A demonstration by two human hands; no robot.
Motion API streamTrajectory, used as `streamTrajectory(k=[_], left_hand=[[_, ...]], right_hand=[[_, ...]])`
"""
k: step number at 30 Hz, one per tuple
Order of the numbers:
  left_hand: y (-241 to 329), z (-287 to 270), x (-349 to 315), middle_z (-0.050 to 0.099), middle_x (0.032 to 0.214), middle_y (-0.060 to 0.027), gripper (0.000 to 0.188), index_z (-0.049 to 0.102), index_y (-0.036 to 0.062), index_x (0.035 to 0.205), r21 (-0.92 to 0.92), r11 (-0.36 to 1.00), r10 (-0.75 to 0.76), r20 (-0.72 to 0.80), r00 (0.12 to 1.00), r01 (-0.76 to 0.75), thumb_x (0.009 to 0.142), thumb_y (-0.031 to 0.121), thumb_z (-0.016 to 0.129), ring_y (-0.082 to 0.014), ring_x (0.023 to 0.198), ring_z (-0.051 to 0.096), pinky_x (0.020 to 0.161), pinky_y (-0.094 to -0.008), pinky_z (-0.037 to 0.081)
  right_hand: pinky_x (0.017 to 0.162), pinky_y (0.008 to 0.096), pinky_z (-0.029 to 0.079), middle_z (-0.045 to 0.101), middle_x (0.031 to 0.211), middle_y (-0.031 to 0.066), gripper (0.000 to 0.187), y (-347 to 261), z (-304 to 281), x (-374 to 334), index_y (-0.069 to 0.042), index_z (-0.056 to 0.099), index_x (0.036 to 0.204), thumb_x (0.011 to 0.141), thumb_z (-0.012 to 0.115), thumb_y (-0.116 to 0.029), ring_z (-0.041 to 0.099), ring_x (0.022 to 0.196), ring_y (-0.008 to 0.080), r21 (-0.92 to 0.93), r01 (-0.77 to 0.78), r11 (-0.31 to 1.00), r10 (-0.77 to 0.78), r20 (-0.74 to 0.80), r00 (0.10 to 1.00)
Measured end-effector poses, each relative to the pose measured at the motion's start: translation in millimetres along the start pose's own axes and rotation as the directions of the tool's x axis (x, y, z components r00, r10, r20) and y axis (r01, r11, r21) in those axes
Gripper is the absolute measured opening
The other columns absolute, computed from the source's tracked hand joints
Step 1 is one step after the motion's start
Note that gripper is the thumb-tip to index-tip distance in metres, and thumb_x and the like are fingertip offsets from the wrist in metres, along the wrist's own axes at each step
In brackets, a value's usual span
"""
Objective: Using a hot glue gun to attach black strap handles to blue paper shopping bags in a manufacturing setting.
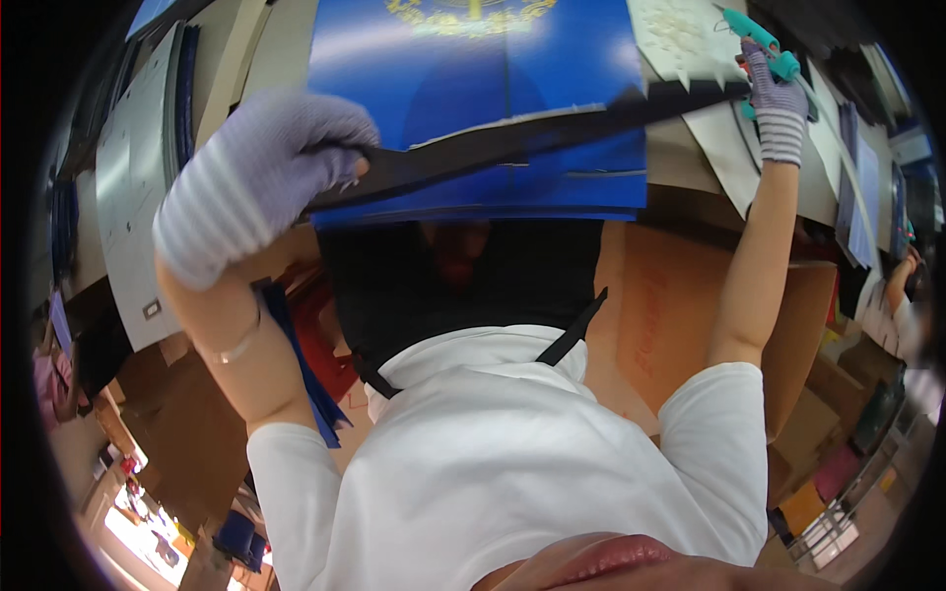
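A gloved left hand [281,163], left of a blue board [414,69], pinches one end of a black strip [473,158] stretched across the board's near part. Right of the board, the gloved right hand [778,98] wraps a teal glue gun [754,30]; whether it also grips the strip's other end is unclear.

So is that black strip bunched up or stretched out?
Stretched out: the black strip runs lengthwise over the blue board, from the left hand across to the right hand.
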State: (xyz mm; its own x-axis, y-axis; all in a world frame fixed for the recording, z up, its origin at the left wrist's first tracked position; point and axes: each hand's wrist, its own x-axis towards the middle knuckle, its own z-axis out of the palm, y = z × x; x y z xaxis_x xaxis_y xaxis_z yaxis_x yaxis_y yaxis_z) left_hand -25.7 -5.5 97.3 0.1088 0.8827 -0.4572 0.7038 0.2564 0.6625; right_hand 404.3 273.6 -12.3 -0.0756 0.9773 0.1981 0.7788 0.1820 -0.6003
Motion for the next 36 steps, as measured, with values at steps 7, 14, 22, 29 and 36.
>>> streamTrajectory(k=[7, 14, 22, 29, 36], left_hand=[[-38.1, 19.1, 25.2, 0.069, 0.105, -0.0112, 0.031, 0.068, 0.0034, 0.11, 0.572, 0.817, 0.308, -0.531, 0.79, 0.067, 0.08, 0.008, 0.075, -0.0218, 0.091, 0.068, 0.083, -0.0323, 0.055], [-37.3, 61.9, 4.1, 0.068, 0.112, -0.0076, 0.035, 0.068, 0.0055, 0.106, 0.348, 0.891, 0.444, -0.538, 0.716, -0.29, 0.073, 0.006, 0.079, -0.0244, 0.108, 0.064, 0.096, -0.0354, 0.051], [-53.3, 68.0, 25.3, 0.067, 0.103, -0.0098, 0.031, 0.069, 0.0057, 0.102, 0.514, 0.785, 0.607, -0.524, 0.598, -0.346, 0.071, 0.002, 0.075, -0.0288, 0.098, 0.064, 0.088, -0.036, 0.051], [-51.9, 86.8, -21.3, 0.066, 0.091, -0.006, 0.031, 0.073, 0.0117, 0.096, 0.551, 0.686, 0.687, -0.274, 0.673, -0.476, 0.065, 0.008, 0.075, -0.0274, 0.088, 0.062, 0.081, -0.0399, 0.049], [-49.2, 86.1, -15.8, 0.065, 0.098, -0.0072, 0.024, 0.074, 0.0156, 0.098, 0.621, 0.715, 0.587, -0.283, 0.758, -0.321, 0.075, 0.009, 0.072, -0.0267, 0.096, 0.061, 0.087, -0.0409, 0.047]], right_hand=[[0.079, 0.0348, 0.047, 0.067, 0.088, 0.0152, 0.073, -22.7, -41.2, -35.4, -0.003, 0.067, 0.112, 0.081, 0.06, -0.069, 0.063, 0.083, 0.0246, -0.482, -0.016, 0.876, 0.019, 0.001, 1.0], [0.098, 0.0389, 0.043, 0.066, 0.113, 0.0112, 0.04, -159.3, 8.1, -132.4, -0.007, 0.063, 0.108, 0.071, 0.076, -0.006, 0.059, 0.113, 0.0314, 0.1, 0.778, 0.62, -0.761, 0.317, 0.566], [0.099, 0.0409, 0.043, 0.067, 0.101, 0.0079, 0.037, -164.3, 21.1, -114.4, -0.008, 0.063, 0.11, 0.073, 0.07, -0.003, 0.062, 0.098, 0.0297, 0.094, 0.897, 0.431, -0.807, 0.486, 0.337], [0.097, 0.0479, 0.048, 0.065, 0.084, 0.0007, 0.02, -171.5, 7.6, -182.3, -0.02, 0.072, 0.089, 0.07, 0.077, -0.015, 0.063, 0.084, 0.02, 0.113, 0.908, 0.403, -0.822, 0.482, 0.305], [0.096, 0.0472, 0.049, 0.065, 0.087, 0.0023, 0.022, -169.1, 21.9, -173.1, -0.021, 0.074, 0.093, 0.073, 0.073, -0.014, 0.063, 0.088, 0.0226, 0.043, 0.933, 0.357, -0.813, 0.507, 0.287]])
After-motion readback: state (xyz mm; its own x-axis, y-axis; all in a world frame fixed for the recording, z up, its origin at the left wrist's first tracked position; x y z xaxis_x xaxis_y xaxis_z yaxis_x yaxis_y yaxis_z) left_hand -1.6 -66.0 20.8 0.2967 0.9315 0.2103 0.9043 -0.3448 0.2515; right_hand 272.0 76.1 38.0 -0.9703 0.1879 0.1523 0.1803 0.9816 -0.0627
